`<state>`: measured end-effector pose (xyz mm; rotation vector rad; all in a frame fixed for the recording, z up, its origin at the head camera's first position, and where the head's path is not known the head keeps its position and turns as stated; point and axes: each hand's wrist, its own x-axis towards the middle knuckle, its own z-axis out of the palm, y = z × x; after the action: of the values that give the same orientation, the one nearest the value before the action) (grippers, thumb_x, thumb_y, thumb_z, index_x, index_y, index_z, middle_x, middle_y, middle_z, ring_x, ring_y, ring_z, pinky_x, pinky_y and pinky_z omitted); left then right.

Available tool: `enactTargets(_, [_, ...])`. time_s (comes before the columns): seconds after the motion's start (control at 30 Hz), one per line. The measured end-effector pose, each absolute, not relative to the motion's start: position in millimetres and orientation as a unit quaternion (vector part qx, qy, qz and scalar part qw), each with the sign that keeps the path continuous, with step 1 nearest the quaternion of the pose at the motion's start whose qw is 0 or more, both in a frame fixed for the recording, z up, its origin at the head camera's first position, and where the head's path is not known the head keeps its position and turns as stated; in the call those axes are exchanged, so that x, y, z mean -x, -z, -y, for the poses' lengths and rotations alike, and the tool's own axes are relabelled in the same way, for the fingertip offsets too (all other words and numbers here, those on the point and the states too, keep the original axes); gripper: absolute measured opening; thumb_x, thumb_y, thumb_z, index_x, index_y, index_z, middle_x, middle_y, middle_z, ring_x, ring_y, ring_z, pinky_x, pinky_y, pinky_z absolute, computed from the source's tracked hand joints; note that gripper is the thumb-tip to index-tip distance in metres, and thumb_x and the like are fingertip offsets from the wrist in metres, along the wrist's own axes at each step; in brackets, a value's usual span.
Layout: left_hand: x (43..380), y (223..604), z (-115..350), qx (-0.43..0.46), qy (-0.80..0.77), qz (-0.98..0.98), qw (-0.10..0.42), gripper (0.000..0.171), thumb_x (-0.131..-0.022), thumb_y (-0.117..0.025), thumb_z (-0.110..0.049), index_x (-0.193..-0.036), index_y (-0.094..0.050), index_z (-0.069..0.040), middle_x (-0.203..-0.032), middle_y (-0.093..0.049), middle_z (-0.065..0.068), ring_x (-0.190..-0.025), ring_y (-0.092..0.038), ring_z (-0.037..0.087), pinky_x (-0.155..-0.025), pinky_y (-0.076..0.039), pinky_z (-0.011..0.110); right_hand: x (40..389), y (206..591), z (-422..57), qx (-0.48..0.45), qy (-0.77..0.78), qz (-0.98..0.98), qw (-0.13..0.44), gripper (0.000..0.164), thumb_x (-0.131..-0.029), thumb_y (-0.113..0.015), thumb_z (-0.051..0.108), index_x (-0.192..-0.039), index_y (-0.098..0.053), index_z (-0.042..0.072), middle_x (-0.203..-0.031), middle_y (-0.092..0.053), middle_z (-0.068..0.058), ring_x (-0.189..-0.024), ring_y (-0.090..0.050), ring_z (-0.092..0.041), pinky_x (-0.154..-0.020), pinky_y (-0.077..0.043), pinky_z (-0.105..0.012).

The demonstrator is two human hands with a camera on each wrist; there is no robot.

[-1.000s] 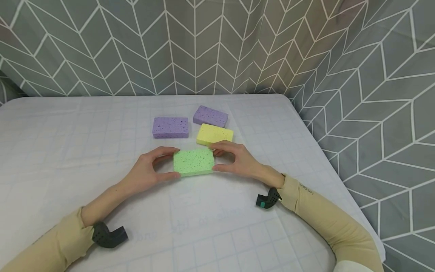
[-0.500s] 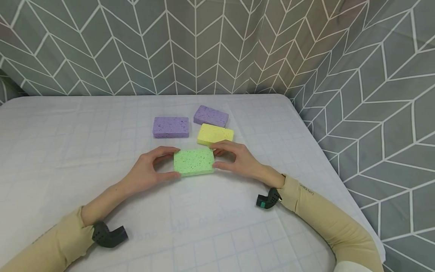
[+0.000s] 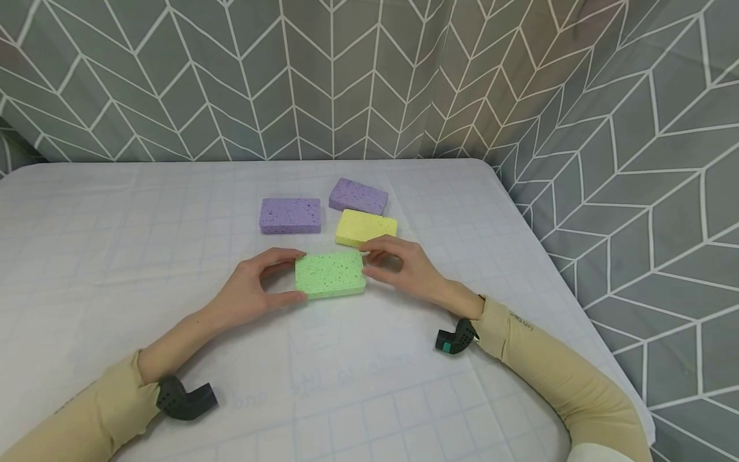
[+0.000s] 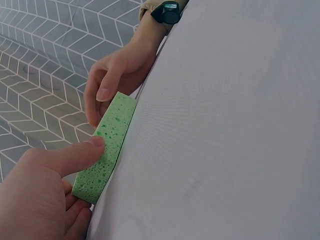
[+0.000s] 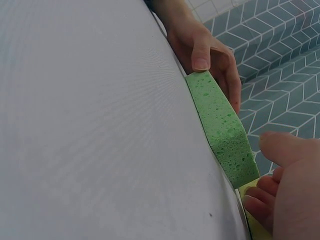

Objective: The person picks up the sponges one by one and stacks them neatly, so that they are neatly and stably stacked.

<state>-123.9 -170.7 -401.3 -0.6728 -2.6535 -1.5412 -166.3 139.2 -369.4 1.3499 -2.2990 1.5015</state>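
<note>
A: What's moved?
B: The right grip's (image 3: 408, 269) thumb, up from the lower right corner of the green sponge (image 3: 330, 274) and off it; the sponge and the left grip (image 3: 249, 287) look unmoved.
A: Where's the sponge?
B: Flat at the centre of the frame, its left end pinched between the left thumb and fingers. The right grip is loosely curved, holding nothing.
A: And around it?
B: A yellow sponge (image 3: 366, 227) just above right, then two purple ones, left (image 3: 290, 215) and right (image 3: 358, 196).
A: The surface?
B: A white-covered counter (image 3: 369, 398), creased, with a pale grid, clearest at lower centre. Its far right corner is rounded.
A: The room?
B: A grey backdrop (image 3: 202, 77) with white chevron lines fills the top and the right side.
A: Anything unclear?
B: Lettering at lower centre is too faint to read. Fingers cover the yellow sponge's lower right corner; whether they touch it, I can't tell. Both sleeves (image 3: 86, 410) run out of frame.
</note>
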Motion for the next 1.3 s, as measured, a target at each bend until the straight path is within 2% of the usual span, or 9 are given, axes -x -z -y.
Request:
enactTargets(0.3, [124.8,401.5,170.3,0.215,0.489,0.845,0.002,0.065,-0.077,-0.089,-0.023,-0.134,-0.06,-0.012,-0.132,-0.063,0.003,-0.124,-0.06,0.021,-0.109,-0.048,0.024,169.6,374.2,-140.4,-0.44,-0.487,0.752,0.061,0.031,-0.082,-0.073,-0.013,-0.112,-0.064,-0.014,-0.099,-0.068,-0.027,-0.084,-0.067,-0.039,-0.075,-0.06,-0.054])
enactTargets(0.5, [124.9,401.3,170.5,0.215,0.488,0.846,0.004,0.065,-0.076,-0.089,-0.022,-0.134,-0.06,-0.012,-0.132,-0.063,0.003,-0.123,-0.06,0.021,-0.108,-0.048,0.024,184.3,396.3,-146.7,-0.438,-0.48,0.757,0.067,0.03,-0.086,-0.074,-0.005,-0.115,-0.067,-0.005,-0.101,-0.071,-0.016,-0.087,-0.068,-0.022,-0.078,-0.062,-0.039])
enactTargets(0.73, [124.6,400.2,169.9,0.213,0.484,0.849,0.003,0.066,-0.076,-0.089,-0.023,-0.134,-0.06,-0.012,-0.133,-0.063,0.003,-0.123,-0.06,0.022,-0.108,-0.048,0.025,169.8,374.2,-141.2,-0.431,-0.495,0.751,0.075,0.026,-0.084,-0.07,-0.014,-0.11,-0.065,-0.014,-0.097,-0.068,-0.028,-0.082,-0.066,-0.034,-0.074,-0.059,-0.054])
enactTargets(1.0, [124.7,400.4,170.0,0.21,0.482,0.851,-0.001,0.066,-0.076,-0.089,-0.023,-0.135,-0.06,-0.012,-0.133,-0.062,0.003,-0.124,-0.06,0.022,-0.109,-0.048,0.029,185.8,397.5,-147.8,-0.419,-0.495,0.755,0.096,0.028,-0.085,-0.073,-0.009,-0.112,-0.067,-0.005,-0.102,-0.07,-0.018,-0.085,-0.066,-0.021,-0.078,-0.062,-0.035])
enactTargets(1.13, [124.8,400.4,170.0,0.209,0.482,0.851,-0.004,0.066,-0.077,-0.089,-0.024,-0.135,-0.06,-0.012,-0.134,-0.062,0.003,-0.125,-0.06,0.023,-0.11,-0.048,0.03,188.4,400.3,-149.2,-0.411,-0.491,0.76,0.115,0.028,-0.086,-0.074,-0.002,-0.113,-0.068,-0.001,-0.105,-0.07,-0.013,-0.089,-0.064,-0.021,-0.08,-0.059,-0.033])
enactTargets(1.3, [125.2,400.5,170.0,0.209,0.483,0.85,-0.005,0.066,-0.077,-0.089,-0.025,-0.135,-0.06,-0.013,-0.133,-0.062,0.003,-0.125,-0.059,0.023,-0.11,-0.048,0.029,188.0,398.6,-148.6,-0.394,-0.48,0.771,0.139,0.032,-0.084,-0.077,-0.001,-0.115,-0.068,0.0,-0.11,-0.069,-0.014,-0.099,-0.062,-0.026,-0.089,-0.055,-0.033])
